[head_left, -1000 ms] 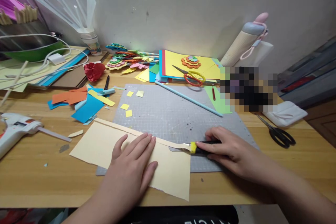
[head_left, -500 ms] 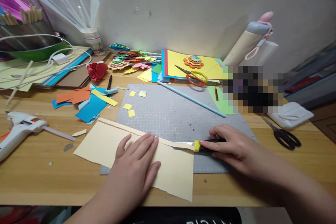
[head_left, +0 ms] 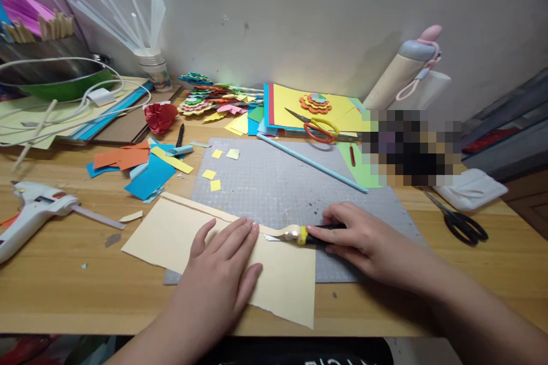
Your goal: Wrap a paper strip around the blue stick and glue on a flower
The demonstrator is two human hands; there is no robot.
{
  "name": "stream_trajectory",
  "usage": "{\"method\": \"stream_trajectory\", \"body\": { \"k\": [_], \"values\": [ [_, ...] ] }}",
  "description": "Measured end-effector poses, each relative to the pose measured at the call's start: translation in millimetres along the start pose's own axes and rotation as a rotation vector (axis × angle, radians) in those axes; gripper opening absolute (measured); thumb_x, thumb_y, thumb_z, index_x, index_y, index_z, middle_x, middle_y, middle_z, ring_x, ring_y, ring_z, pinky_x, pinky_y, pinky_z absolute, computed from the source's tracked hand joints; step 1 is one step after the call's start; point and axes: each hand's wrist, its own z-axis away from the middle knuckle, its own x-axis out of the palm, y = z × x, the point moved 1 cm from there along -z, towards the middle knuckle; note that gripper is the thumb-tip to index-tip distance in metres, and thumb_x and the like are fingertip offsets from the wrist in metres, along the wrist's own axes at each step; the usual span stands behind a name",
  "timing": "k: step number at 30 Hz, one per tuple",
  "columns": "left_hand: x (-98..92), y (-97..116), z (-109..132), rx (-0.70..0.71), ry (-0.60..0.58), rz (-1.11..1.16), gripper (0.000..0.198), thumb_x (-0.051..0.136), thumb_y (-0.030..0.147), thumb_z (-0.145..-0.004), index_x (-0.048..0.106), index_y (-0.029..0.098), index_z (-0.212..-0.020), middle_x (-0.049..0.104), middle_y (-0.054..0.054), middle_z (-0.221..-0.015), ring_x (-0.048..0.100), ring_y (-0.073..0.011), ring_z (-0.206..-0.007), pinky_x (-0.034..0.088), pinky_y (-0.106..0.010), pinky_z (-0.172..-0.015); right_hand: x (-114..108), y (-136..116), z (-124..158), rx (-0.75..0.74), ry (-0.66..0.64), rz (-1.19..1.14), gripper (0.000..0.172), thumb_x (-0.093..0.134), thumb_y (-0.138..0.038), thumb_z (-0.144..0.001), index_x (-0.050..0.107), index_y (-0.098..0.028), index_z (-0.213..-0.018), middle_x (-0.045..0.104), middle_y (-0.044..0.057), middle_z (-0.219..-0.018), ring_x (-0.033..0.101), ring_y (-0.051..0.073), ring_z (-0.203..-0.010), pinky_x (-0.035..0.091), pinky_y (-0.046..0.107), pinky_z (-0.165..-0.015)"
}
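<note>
Sheet [head_left: 282,279]: one, cream; is lying low in the view, partly on the mat, partly on the table [head_left: 64,302]; clock centring on it, 12 facing the wall [head_left: 265,17].
Strip [head_left: 201,209]: one, cream; is running along the sheet's 12 o'clock edge, its right part curling up against the blade.
Knife [head_left: 303,235]: one, black, yellow collar; is lying at 2 to 3 o'clock, blade pointing to 9.
Left hand [head_left: 225,254]: is lying palm down on the sheet, middle fingers pressing together, thumb and little finger spreading apart.
Right hand [head_left: 355,236]: at 3 o'clock; is gripping the knife's handle, index finger stretching along it.
Mat [head_left: 274,194]: one, grey, gridded; is extending from 12 to 3.
Squares [head_left: 215,185]: four, yellow and pale; are lying on the mat at 12.
Stick [head_left: 312,162]: one, light blue; is slanting across the mat at 1.
Yellow-red scissors [head_left: 319,131]: one pair; are resting at 1.
Black scissors [head_left: 464,228]: one pair; are lying on the table at 3.
Scraps [head_left: 149,177]: blue, orange, yellow; are overlapping between 10 and 11.
Glue gun [head_left: 43,205]: one, white; is lying between 9 and 10.
Cup [head_left: 156,74]: one; is holding clear sticks at 11.
</note>
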Motion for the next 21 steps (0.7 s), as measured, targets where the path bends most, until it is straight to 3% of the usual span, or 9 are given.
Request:
{"method": "stream_trajectory", "body": {
  "k": [7, 14, 18, 21],
  "values": [
    [-0.3, 0, 1, 0.020, 0.005, -0.009, 0.039, 0.048, 0.027, -0.091, 0.050, 0.021, -0.130, 0.063, -0.004, -0.129, 0.055, -0.0199, -0.120, 0.016, -0.041, -0.108, 4, 1, -12, -0.041, 0.042, 0.020, 0.039, 0.050, -0.018, -0.093, 0.061, -0.032, -0.128, 0.056, 0.010, -0.099, 0.054, 0.022, -0.090, 0.047, 0.037, -0.077],
    [-2.5, -4, 5, 0.014, -0.015, -0.066, 0.045, 0.049, 0.028, -0.090, 0.044, 0.023, -0.134, 0.058, -0.005, -0.135, 0.051, -0.0222, -0.124, 0.016, -0.043, -0.109, 4, 2, -14, -0.024, -0.026, 0.001, 0.041, 0.051, -0.017, -0.093, 0.058, -0.032, -0.130, 0.055, 0.010, -0.103, 0.053, 0.022, -0.094, 0.047, 0.039, -0.081],
    [-6.6, -13, 11, -0.100, 0.036, -0.180, 0.053, 0.052, 0.038, -0.087, 0.043, 0.019, -0.136, 0.055, -0.012, -0.137, 0.048, -0.0290, -0.128, 0.014, -0.049, -0.108, 3, 2, -14, -0.021, -0.026, -0.018, 0.043, 0.052, -0.017, -0.092, 0.058, -0.033, -0.131, 0.055, 0.010, -0.105, 0.053, 0.022, -0.095, 0.047, 0.039, -0.081],
    [-7.8, -18, 13, -0.111, 0.014, -0.193, 0.053, 0.051, 0.045, -0.087, 0.046, 0.019, -0.133, 0.059, -0.011, -0.133, 0.050, -0.0294, -0.125, 0.011, -0.051, -0.109, 2, 4, -14, -0.032, -0.033, -0.019, 0.043, 0.051, -0.017, -0.093, 0.056, -0.034, -0.132, 0.055, 0.010, -0.104, 0.053, 0.022, -0.094, 0.048, 0.039, -0.081]
  ]
}}
